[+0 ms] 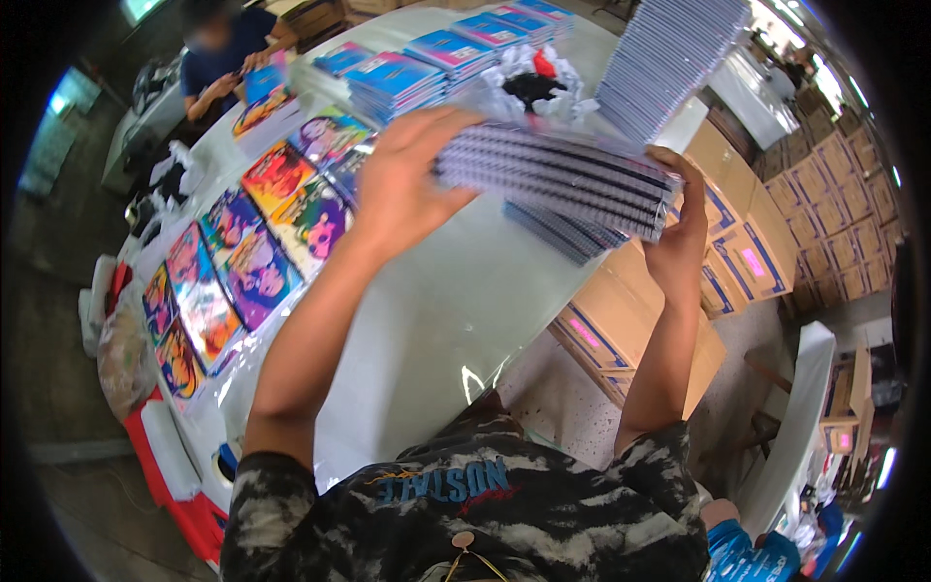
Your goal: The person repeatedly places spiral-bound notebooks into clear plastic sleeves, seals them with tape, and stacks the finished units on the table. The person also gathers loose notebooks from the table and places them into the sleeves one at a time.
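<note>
A person's left hand (412,179) and right hand (676,228) are clamped on opposite ends of a bundle of what look like spiral-bound notebooks (553,177), slightly blurred, tilted down to the right, in front of the body over a pale table (407,330). Even inward pressure from both palms should keep the books from fanning; levelling the right end would help square the edges. Just below is a similar lower stack (567,233), contact unclear; beyond, a tall stack (669,68); to the left, bright picture covers (257,267)
</note>
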A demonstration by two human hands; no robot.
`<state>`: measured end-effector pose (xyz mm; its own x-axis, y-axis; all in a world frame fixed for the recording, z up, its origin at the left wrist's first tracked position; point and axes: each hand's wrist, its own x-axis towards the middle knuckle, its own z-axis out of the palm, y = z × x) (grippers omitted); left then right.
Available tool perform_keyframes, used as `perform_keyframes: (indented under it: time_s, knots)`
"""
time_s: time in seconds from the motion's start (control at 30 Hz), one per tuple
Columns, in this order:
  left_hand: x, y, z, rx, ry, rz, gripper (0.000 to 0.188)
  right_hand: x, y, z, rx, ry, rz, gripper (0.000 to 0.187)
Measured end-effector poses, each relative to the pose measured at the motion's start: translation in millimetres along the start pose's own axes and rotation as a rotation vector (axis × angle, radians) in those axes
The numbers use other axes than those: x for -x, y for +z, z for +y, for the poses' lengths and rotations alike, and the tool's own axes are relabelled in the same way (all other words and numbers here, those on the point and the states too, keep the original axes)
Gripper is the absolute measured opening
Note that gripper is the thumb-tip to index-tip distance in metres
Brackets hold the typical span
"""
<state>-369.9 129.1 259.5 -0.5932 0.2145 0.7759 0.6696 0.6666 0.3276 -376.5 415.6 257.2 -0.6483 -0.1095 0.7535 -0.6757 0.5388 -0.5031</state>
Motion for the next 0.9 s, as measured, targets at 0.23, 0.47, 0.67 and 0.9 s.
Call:
perform_keyframes:
  time_s: [0.23,0.47,0.67,0.9]
  knots:
    - [19,194,-46,0.109,0.043,-0.097,0.056,68,-11,150,0.367,0.148,-0.127,0.055]
    - [58,152,-122,-0.2,-0.3,-0.089,0.062,89,34,86,0.487,-0.019,0.296,0.039]
    - [179,141,-220,-0.769,-0.505,-0.379,0.053,91,169,45,-0.002,0.064,-0.195,0.05]
    - [76,13,-152,0.545,-0.691,-0.371,0.03,34,221,67,-0.072,0.332,-0.398,0.036]
